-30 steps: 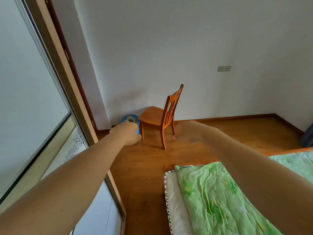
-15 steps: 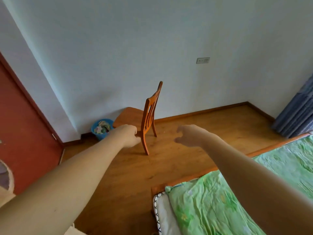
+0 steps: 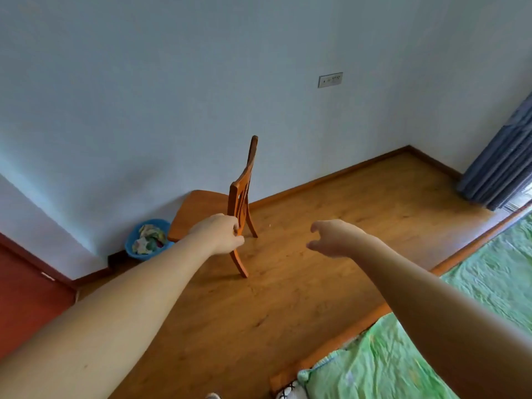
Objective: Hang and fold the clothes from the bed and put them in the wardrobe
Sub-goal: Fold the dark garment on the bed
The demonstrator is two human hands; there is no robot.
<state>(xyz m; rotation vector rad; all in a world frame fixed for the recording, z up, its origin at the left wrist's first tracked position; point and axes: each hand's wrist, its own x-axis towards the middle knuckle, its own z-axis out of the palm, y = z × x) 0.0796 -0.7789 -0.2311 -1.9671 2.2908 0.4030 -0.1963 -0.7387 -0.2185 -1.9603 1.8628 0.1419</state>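
holding both arms straight out over the floor point(image 3: 288, 298), you have nothing in either hand. your left hand point(image 3: 221, 237) has its fingers point(image 3: 237, 229) curled tight into the palm. it overlaps the rear leg of the wooden chair point(image 3: 241, 194), but i judge the chair stands beyond the fingers, not inside them. your right hand point(image 3: 335, 239) is empty, its fingers point(image 3: 315, 226) loosely bent and parted from the thumb.

no clothes show anywhere on the part of the bed point(image 3: 331, 351) in view. that strip lies below and to the right of your right fingers and carries only a crumpled green sheet point(image 3: 417, 361). the wardrobe is out of view too. beyond and to the left of your left fingers, a blue basket point(image 3: 131, 251) holds some bunched patterned cloth point(image 3: 149, 240); you cannot tell whether it belongs to this job.

expect the clothes to be light, soft and limp, sagging from wherever you pinch them and sliding easily on the sheet. for hanging, take a garment at both shoulder seams or the collar so it drops flat. for folding, pinch two corners of a hem or waistband and keep it taut. there's nothing fragile, so a firm pinch is fine, though thin fabric may slip from a loose one.
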